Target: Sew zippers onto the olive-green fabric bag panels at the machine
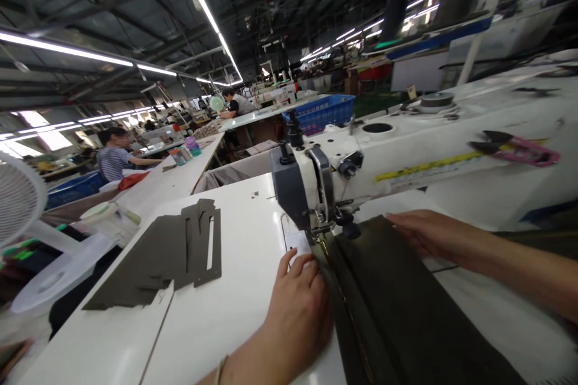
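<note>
A dark olive fabric panel (406, 301) lies on the sewing machine bed, its front end under the presser foot (321, 230). Along its left part runs a zipper (344, 298) with gold-coloured teeth. My left hand (300, 298) rests at the panel's left edge, just before the foot, fingers bent, slightly apart and laid down on the surface. To the right of the needle area, my right hand (422, 230) pinches the panel's far right edge between thumb and fingers; part of these fingers is hidden. The white sewing machine (406, 144) stands over the work.
Dark grey cut pieces (158, 252) lie stacked on the white table (244, 216) at left. Thread snips (519, 147) with pink handles sit on the machine arm. A white fan (27, 210) stands far left. Beyond are a blue crate (320, 113) and two seated people.
</note>
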`<state>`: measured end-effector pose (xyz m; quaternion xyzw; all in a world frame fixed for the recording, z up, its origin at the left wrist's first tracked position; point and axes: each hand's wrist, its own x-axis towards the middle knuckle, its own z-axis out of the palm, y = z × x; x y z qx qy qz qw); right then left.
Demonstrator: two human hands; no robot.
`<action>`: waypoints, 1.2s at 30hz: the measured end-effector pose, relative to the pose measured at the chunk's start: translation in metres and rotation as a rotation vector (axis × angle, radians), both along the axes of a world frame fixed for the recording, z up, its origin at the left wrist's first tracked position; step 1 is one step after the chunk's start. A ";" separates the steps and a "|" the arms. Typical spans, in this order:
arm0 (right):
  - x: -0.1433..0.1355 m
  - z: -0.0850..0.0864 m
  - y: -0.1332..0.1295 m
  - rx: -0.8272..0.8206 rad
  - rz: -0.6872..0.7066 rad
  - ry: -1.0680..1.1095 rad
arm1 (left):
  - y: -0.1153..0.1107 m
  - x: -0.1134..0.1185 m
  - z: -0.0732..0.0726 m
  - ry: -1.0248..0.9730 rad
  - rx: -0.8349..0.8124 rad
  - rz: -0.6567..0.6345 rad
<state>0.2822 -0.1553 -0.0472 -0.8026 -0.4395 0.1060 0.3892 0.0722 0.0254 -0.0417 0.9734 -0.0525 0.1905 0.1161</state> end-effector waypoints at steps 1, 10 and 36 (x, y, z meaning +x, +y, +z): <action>0.007 0.000 0.006 -0.057 0.041 -0.025 | -0.001 0.000 0.001 -0.003 -0.008 -0.002; 0.005 -0.006 0.018 -0.249 -0.059 -0.627 | -0.003 0.003 0.006 -0.053 0.000 0.000; -0.067 -0.016 0.050 0.168 0.289 -0.780 | 0.020 0.011 -0.006 -0.123 0.077 -0.189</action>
